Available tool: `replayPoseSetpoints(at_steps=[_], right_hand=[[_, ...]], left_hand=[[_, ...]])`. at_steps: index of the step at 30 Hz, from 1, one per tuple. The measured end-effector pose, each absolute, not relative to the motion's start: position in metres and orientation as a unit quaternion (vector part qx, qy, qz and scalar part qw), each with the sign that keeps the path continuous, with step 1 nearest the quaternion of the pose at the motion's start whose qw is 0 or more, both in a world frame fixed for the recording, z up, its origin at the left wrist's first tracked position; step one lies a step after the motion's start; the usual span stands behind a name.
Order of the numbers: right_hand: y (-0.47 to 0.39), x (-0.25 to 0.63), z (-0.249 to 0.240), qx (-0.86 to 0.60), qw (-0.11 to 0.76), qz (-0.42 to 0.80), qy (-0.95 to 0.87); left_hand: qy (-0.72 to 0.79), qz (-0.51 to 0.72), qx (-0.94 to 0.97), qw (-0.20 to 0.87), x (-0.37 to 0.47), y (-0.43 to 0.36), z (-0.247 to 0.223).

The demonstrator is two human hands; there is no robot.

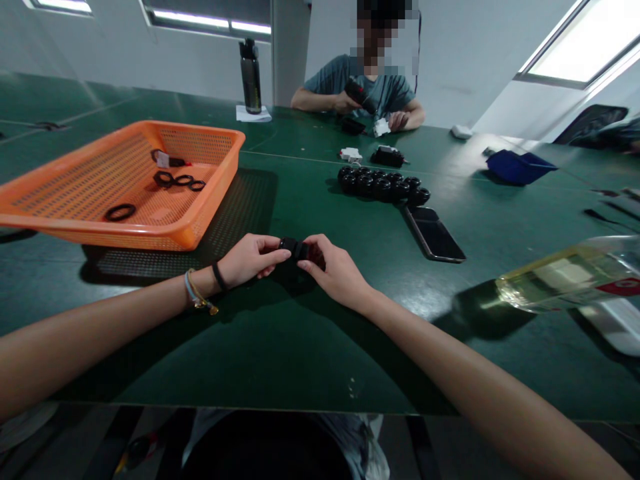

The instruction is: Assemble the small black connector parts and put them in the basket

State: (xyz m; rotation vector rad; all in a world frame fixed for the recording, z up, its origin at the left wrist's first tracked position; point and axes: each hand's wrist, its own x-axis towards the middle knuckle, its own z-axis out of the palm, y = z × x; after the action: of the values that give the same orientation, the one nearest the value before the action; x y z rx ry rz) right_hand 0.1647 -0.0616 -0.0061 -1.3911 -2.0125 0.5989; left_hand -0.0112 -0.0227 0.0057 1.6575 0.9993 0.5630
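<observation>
A small black part (294, 249) is held just above the green table (300, 347), between my two hands. My left hand (253, 259) pinches its left end, thumb in front. The fingers of my right hand (333, 268) close on its right end. Beyond them, several round black parts (383, 185) stand together in rows. An orange basket (187, 230) at the left holds black rings (120, 212) and a black piece with a white tag.
A phone (435, 235) lies right of centre. At the right are a bottle of yellow liquid (560, 277) and a blue scoop-like container (520, 167). A dark bottle (251, 79) stands at the back. Across the table, a person (325, 90) holds a dark tool.
</observation>
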Motion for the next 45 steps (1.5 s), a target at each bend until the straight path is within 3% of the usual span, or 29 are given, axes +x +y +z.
replayPoseSetpoints(at_steps=[35, 45], right_hand=[[-0.0609, 0.1636, -0.004, -0.538, 0.273, 0.21, -0.769], [-0.0637, 0.165, -0.0049, -0.505, 0.331, 0.215, -0.767]], left_hand=[[0.41, 0.238, 0.704, 0.529, -0.0111, -0.0226, 0.0046], [0.42, 0.242, 0.695, 0.532, -0.0107, -0.0227, 0.0059]])
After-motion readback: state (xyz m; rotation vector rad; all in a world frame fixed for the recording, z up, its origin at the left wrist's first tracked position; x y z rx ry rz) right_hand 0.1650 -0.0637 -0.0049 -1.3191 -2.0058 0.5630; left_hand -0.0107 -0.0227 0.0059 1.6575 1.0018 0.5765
